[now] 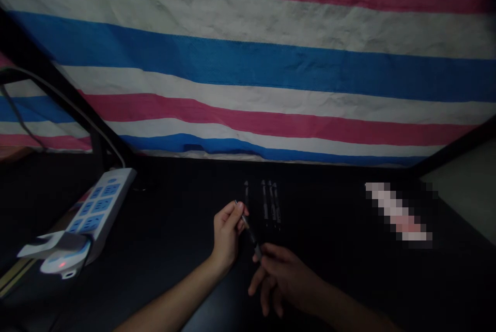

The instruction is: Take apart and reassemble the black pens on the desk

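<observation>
Striped tarp (248, 63): dim, top-right corner darkened
Black tabletop (329, 280): deep shadow, pale sheen at bottom
Power strip (103, 205): red indicator light (62, 264) glowing
Right-hand patch (399, 213): coarsely pixelated

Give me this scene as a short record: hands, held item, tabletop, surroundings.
Held item: slim dark pen-shaped rod
Left hand: pinching its far end
Right hand: holding its near end
Black tabletop: four slender pen-like objects, three grouped, one apart leftward
Left side: long white power strip, red light glowing
Backdrop: red, white and blue striped sheet
</observation>
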Demonstrator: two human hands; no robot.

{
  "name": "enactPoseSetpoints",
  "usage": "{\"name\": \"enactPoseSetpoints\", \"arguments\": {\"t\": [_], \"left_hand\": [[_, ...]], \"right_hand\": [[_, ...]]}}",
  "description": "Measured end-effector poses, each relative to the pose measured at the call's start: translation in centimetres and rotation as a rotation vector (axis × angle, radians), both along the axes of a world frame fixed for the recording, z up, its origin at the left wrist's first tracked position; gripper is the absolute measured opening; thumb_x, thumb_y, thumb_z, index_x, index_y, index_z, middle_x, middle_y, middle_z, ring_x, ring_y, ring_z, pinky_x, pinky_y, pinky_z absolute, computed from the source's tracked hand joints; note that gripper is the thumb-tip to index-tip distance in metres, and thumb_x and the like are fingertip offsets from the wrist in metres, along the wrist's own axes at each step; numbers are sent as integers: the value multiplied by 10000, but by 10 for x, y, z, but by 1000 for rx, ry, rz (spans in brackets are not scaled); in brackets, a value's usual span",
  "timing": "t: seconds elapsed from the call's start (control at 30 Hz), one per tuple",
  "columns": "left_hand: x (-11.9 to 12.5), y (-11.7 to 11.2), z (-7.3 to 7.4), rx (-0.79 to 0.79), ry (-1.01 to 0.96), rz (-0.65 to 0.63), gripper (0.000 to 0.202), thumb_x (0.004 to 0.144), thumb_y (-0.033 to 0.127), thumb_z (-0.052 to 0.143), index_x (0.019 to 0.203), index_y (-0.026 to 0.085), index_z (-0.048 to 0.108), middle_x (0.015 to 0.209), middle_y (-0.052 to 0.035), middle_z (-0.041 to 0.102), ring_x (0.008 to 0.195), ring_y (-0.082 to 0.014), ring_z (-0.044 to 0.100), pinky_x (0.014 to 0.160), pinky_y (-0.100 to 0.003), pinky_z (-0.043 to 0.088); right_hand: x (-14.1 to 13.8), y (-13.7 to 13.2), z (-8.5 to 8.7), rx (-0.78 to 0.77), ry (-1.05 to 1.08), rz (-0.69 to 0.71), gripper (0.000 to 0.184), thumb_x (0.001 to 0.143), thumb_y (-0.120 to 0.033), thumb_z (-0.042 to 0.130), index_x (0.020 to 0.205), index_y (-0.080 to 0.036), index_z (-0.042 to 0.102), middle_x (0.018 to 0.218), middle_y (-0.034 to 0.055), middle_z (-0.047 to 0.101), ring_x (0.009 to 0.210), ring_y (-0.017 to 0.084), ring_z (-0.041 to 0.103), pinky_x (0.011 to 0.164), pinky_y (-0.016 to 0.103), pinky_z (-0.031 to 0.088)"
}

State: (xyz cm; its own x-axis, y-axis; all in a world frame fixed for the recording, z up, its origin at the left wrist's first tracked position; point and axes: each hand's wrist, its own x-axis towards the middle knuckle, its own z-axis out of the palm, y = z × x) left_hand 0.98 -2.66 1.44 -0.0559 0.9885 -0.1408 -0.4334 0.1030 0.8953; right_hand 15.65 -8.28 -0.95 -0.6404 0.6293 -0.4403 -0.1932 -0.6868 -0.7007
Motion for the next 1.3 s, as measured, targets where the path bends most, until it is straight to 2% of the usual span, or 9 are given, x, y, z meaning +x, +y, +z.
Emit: {"name": "enactPoseSetpoints", "arguments": {"t": [0.1, 0.23, 0.4, 0.57, 0.7, 0.83, 1.03, 1.17, 1.3], "left_hand": [[0, -1, 0, 6, 11, 17, 355, 764, 456, 672, 628, 139, 587, 444, 75, 332, 418, -55, 239, 419, -186, 175], [0, 0, 1, 19, 13, 49, 364, 762, 460, 674, 621, 135, 589, 446, 75, 331, 425, -53, 241, 422, -181, 179], [0, 0, 2, 6, 12, 60, 360, 750, 458, 685, 619, 137, 588, 455, 73, 346, 422, -51, 250, 420, -178, 182], [0, 0, 1, -3, 17, 75, 378, 741, 479, 687, 608, 142, 581, 444, 77, 331, 414, -52, 246, 413, -179, 181], [0, -1, 0, 5, 24, 67, 366, 741, 471, 689, 614, 144, 588, 444, 75, 333, 415, -54, 257, 419, -181, 190], [-1, -2, 0, 11, -1, 45, 370, 754, 476, 678, 620, 141, 597, 442, 70, 338, 421, -57, 258, 428, -184, 196], [-2, -2, 1, 69, -47, -15, 354, 794, 452, 649, 639, 135, 617, 456, 59, 345, 438, -64, 260, 434, -192, 207], [-2, 0, 4, 152, -37, -95, 251, 850, 381, 610, 883, 143, 683, 647, -1, 512, 591, -101, 443, 553, -204, 351], [-3, 5, 8, 193, -35, -154, 405, 817, 305, 667, 1191, 162, 606, 794, -14, 546, 665, -121, 530, 622, -236, 414]], "right_hand": [[0, -1, 0, 19, -16, -2, 434, 741, -484, 683, 872, -195, 387, 696, 31, 692, 428, 131, 631, 340, 139, 363], [-1, 0, 3, -16, 47, -28, 502, 812, -630, 518, 936, -149, 451, 753, 90, 691, 478, 161, 662, 339, 175, 415], [-2, 0, 3, 26, -15, -33, 448, 720, -470, 718, 875, -186, 407, 773, 38, 677, 430, 135, 637, 313, 146, 387], [-2, -1, 3, -12, 34, -25, 511, 797, -633, 527, 928, -142, 467, 732, 70, 659, 459, 152, 636, 347, 194, 416], [-2, 0, 5, 93, -72, -49, 409, 746, -490, 668, 883, -188, 429, 710, -4, 642, 379, 89, 561, 326, 145, 327], [1, 2, 0, 39, -42, -12, 441, 767, -582, 593, 834, -161, 480, 521, -18, 593, 307, 66, 450, 311, 146, 224], [3, 2, -3, 10, 25, 12, 442, 765, -578, 618, 812, -155, 502, 474, -25, 575, 272, 55, 397, 299, 156, 210], [1, 3, 0, 64, 12, -72, 448, 805, -585, 569, 852, -145, 508, 543, 20, 631, 315, 72, 479, 299, 141, 241], [1, 7, 4, 150, -32, -157, 460, 830, -590, 539, 900, -136, 519, 659, 55, 664, 390, 98, 563, 310, 144, 321]]}}
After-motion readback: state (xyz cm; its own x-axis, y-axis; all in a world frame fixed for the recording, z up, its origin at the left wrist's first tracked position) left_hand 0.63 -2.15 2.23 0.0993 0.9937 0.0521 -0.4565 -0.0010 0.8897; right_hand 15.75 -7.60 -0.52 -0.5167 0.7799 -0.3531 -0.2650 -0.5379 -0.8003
